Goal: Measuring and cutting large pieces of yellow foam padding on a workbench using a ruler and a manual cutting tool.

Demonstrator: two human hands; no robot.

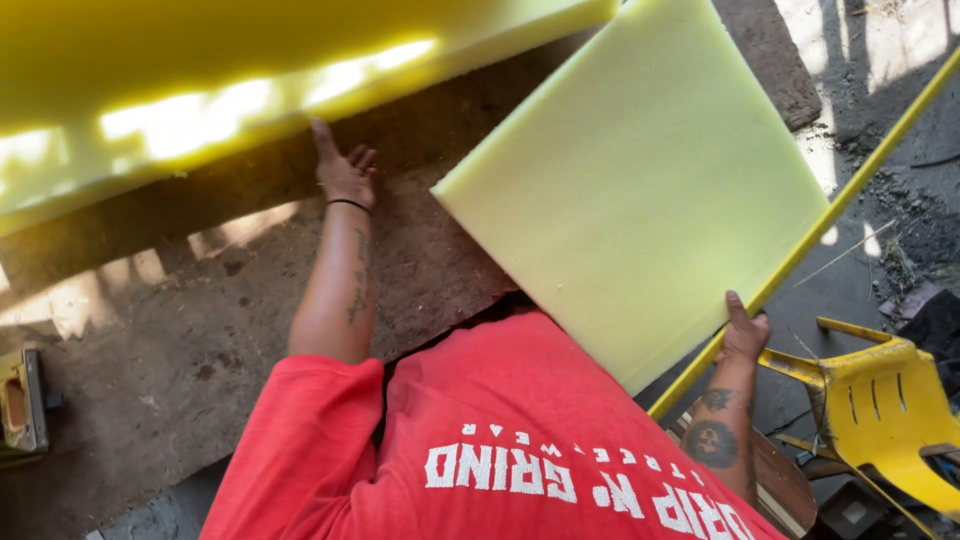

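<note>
From up here I see my left hand [345, 172] stretched out far over the brown board [200, 320], fingers loosely spread and the fingertips touching the lower edge of the large yellow foam slab [200, 80] that runs across the far left; it presses against the foam rather than closing round it. A thin black band sits on that wrist. My right hand [745, 332] is at the near right, gripping the near corner edge of the pale yellow foam sheet [640, 180], thumb on the top face and the other fingers hidden underneath. That sheet is tilted, one corner over the board's middle and the rest reaching far right, its near corner just over my red shirt [480, 440]. A yellow straight bar [840, 195] runs diagonally along the sheet's right edge, just beside my right hand. A yellow plastic chair [890, 410] stands near right on the dirty ground, and a small tool [22, 400] lies at the board's left edge.
</note>
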